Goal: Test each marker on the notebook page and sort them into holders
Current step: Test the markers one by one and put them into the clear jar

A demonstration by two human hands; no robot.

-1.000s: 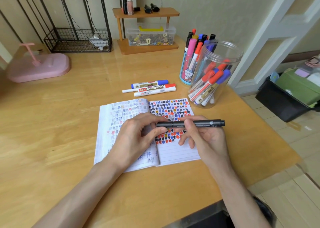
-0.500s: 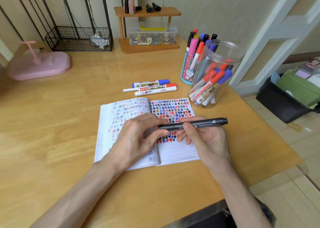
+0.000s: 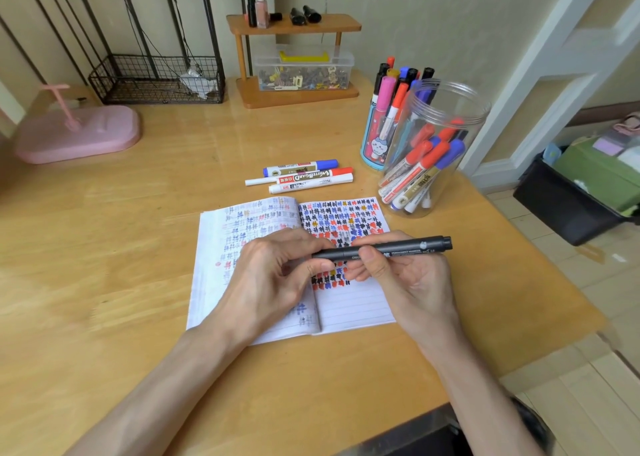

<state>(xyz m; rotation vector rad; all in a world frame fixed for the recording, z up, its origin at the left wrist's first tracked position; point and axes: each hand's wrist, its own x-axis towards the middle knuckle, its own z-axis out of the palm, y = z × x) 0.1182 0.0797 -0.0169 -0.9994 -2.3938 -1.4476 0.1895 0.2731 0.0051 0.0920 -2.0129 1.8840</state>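
The black marker has tilted slightly, right end up, just above the notebook; the left hand pinches its left end and the right hand grips its middle, so to uncap it, I judge, pull straight apart without bending.

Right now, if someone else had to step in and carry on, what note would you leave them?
Left hand: pinches the left end of the black marker, above the notebook.
Right hand: grips its barrel.
Done: upper right page is full of test marks; markers fill the clear jar and the blue cup.
Left: I cannot tell whether this marker is tested; then the loose markers lying beyond the notebook need testing and sorting.
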